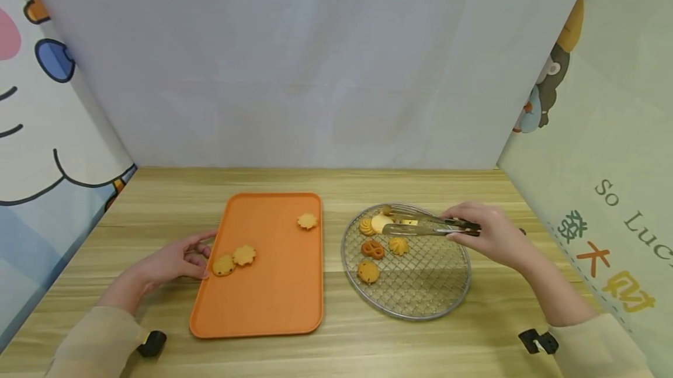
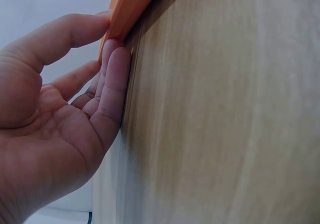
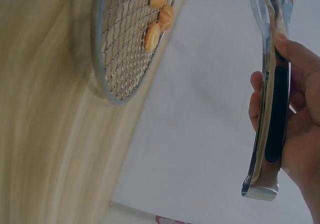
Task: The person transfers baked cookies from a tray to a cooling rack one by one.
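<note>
My left hand (image 1: 181, 258) pinches the left rim of an orange tray (image 1: 263, 308), thumb on the rim and other fingers below it. On the tray lie a round cookie (image 1: 224, 266), a flower-shaped cookie (image 1: 244, 255) beside it, and another jagged-edged cookie (image 1: 307, 221) near the upper right. My right hand (image 1: 486, 232) grips metal tongs (image 3: 272, 108) by their dark handles. Their spread arms reach over a round wire rack (image 1: 431, 290) holding a pretzel-shaped cookie (image 1: 373, 249), a ridged cookie (image 1: 399, 245), a round cookie (image 1: 368, 271), a swirled cookie (image 1: 367, 226) and a pale cookie (image 1: 381, 224).
Tray and rack stand side by side on a wood-grain table (image 1: 173, 197). A light grey curtain (image 1: 315, 74) rises behind the table. Printed cartoon panels flank it at the left (image 1: 31, 97) and right (image 1: 604, 132).
</note>
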`<state>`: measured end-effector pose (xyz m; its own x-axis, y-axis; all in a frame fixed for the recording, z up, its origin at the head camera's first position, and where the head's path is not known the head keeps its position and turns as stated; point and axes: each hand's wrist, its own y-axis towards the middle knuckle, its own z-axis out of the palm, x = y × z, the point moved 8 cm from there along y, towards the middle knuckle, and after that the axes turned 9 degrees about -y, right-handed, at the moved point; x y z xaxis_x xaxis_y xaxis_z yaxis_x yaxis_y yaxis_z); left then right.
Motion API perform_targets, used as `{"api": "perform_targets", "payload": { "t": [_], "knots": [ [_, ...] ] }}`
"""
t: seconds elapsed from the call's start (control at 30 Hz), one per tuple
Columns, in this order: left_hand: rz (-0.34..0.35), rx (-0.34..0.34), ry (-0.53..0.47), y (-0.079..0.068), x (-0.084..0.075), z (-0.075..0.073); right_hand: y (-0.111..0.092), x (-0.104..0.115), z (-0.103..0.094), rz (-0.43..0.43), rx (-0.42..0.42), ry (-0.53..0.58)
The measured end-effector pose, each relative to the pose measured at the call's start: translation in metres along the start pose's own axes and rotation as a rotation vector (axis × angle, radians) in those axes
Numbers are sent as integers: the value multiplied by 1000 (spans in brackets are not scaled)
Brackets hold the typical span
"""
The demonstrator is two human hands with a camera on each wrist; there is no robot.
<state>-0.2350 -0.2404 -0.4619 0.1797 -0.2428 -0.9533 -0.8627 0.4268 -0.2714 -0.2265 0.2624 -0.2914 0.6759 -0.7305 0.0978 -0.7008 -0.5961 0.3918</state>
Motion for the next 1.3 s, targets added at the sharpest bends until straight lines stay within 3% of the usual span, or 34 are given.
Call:
{"api": "perform_targets", "payload": {
  "t": [0.5,1.3],
  "knots": [
    [7,0,-6,2,3,-2,-32,-13,19,-84,14,73],
    [14,12,-6,2,3,-1,-57,-25,52,-79,106,4]
  ]
}}
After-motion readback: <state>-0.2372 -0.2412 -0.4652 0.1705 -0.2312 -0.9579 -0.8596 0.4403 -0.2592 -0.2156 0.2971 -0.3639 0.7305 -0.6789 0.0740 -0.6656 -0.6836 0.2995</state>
